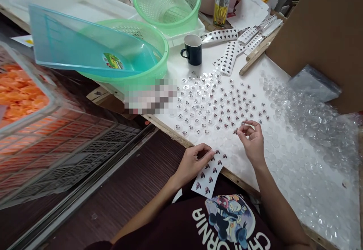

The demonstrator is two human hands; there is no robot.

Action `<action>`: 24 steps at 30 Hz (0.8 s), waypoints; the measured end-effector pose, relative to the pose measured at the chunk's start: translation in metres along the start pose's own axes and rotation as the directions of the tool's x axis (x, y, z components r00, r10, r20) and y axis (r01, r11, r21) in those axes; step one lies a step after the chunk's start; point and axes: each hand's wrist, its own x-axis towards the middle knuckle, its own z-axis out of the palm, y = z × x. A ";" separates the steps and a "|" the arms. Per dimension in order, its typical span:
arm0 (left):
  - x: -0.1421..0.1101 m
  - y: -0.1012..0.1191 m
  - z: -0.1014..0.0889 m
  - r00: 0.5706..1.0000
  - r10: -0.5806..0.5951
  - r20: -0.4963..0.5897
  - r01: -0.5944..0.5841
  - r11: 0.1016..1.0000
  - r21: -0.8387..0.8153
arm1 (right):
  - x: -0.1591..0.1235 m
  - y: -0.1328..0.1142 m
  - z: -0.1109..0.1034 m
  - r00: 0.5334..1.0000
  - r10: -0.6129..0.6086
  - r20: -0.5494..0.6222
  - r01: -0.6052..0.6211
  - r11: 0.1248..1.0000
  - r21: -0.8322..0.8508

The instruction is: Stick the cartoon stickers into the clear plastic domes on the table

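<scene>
Near the table's front edge, my left hand (197, 162) pinches a white sticker sheet (209, 180) printed with small dark and pink figures; its lower end hangs over the edge. My right hand (251, 140) is raised above the table, thumb and fingers closed on small dark stickers (236, 131) at the fingertips. Beyond both hands lie rows of clear round discs (221, 108), many bearing a small printed figure. Bare clear discs (272, 144) spread to the right of my right hand.
A heap of clear discs (314, 114) lies at right beside a brown board (317, 38). A dark mug (195, 55), sticker strips (228, 57) and a drinking glass (221, 10) stand farther back. Green baskets (161, 66) are at left, above a crate (56, 129) of orange pieces.
</scene>
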 end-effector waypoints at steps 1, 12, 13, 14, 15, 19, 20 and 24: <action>-0.002 0.000 -0.002 1.000 0.007 -0.002 -0.007 1.000 0.004 | 0.005 0.004 -0.001 1.000 0.019 -0.006 -0.020 0.999 -0.044; -0.004 -0.002 -0.009 1.000 0.013 -0.012 -0.013 1.000 0.006 | 0.012 0.032 0.011 0.993 0.001 0.116 0.050 0.900 -0.432; -0.004 -0.003 -0.009 1.000 0.013 -0.013 -0.013 1.000 0.007 | 0.012 0.034 0.012 0.992 -0.027 0.124 0.083 0.876 -0.475; -0.004 -0.003 -0.010 1.000 0.013 -0.015 -0.013 1.000 0.009 | 0.011 0.035 0.013 0.990 -0.059 0.128 0.117 0.847 -0.519; -0.004 -0.003 -0.010 1.000 0.013 -0.017 -0.013 1.000 0.009 | 0.011 0.036 0.014 0.987 -0.092 0.129 0.149 0.815 -0.560; -0.005 -0.004 -0.010 1.000 0.012 -0.020 -0.012 1.000 0.007 | 0.011 0.033 0.014 0.976 -0.184 0.120 0.218 0.731 -0.647; -0.005 -0.005 -0.011 1.000 0.012 -0.020 -0.012 1.000 0.006 | 0.010 0.031 0.014 0.974 -0.201 0.106 0.221 0.724 -0.653; -0.005 -0.004 -0.011 1.000 0.012 -0.009 -0.012 1.000 -0.005 | 0.010 0.019 0.015 0.963 -0.263 0.067 0.240 0.714 -0.658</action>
